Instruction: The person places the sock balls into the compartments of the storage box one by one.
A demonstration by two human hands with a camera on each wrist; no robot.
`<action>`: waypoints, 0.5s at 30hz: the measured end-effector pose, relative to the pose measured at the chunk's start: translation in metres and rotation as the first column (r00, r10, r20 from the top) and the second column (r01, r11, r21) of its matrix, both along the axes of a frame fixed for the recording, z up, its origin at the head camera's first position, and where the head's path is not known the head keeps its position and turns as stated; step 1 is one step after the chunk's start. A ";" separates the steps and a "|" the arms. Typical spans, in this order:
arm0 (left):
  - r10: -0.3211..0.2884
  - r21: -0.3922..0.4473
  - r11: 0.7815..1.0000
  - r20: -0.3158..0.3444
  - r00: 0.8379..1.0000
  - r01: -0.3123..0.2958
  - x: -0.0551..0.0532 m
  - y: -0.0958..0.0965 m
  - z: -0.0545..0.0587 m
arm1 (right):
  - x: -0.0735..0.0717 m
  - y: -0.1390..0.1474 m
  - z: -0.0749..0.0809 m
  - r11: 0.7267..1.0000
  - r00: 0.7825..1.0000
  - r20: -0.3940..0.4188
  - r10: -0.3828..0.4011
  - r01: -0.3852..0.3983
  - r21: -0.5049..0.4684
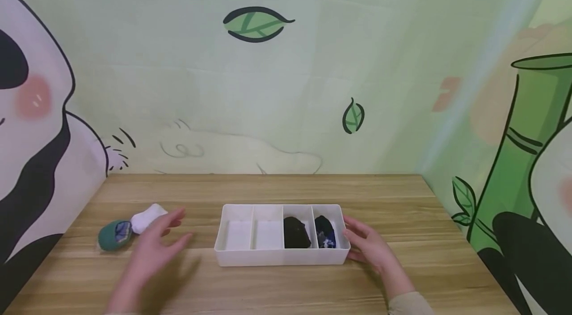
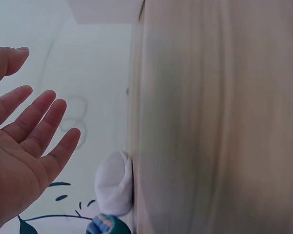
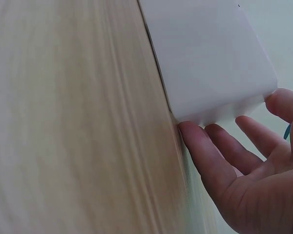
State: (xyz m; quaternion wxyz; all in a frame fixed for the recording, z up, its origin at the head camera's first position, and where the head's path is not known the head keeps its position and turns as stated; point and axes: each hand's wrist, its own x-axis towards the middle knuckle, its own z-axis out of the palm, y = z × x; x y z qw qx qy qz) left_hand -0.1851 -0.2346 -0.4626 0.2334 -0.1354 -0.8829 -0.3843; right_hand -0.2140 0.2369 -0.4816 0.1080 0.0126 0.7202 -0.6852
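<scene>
head view: a white box point(image 1: 281, 257) with four compartments sits on the wooden table point(image 1: 268, 287). a black bundle point(image 1: 297, 233) lies in its third compartment from the left, and a dark blue bundle point(image 1: 325, 232) with a pale pattern lies in the rightmost one. the right hand point(image 1: 372, 246) touches the box's right end, its fingers spread along the outer wall. the left hand point(image 1: 154, 248) is raised over the table, fingers apart and holding nothing, near a white bundle point(image 1: 147, 217) and a green bundle point(image 1: 114, 235) that lie together left of the box. a printed backdrop point(image 1: 380, 22) stands behind.

left wrist view: the left palm shows, fingers spread wide, with the white bundle and part of the green one on the table beyond.

right wrist view: the right fingertips rest against the box's end, the fingers slightly bent and set apart.
</scene>
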 end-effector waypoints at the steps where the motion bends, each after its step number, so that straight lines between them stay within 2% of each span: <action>1: 0.001 -0.006 1.000 0.001 1.000 -0.001 0.000 -0.002 0.000 | 0.000 0.000 0.000 1.000 1.000 0.000 0.003 -0.003 -0.002; 7: 0.028 -0.019 0.999 0.005 1.000 -0.028 0.000 -0.019 -0.003 | 0.000 0.000 0.000 1.000 1.000 0.001 0.009 -0.009 0.001; 12: 0.054 0.009 0.999 -0.016 0.998 -0.054 0.000 -0.036 -0.004 | 0.000 0.000 0.000 1.000 1.000 -0.004 0.013 -0.013 0.008; 15: 0.091 -0.012 0.996 0.013 0.996 -0.091 -0.001 -0.048 -0.003 | 0.000 0.000 0.000 1.000 1.000 -0.007 0.013 -0.013 0.008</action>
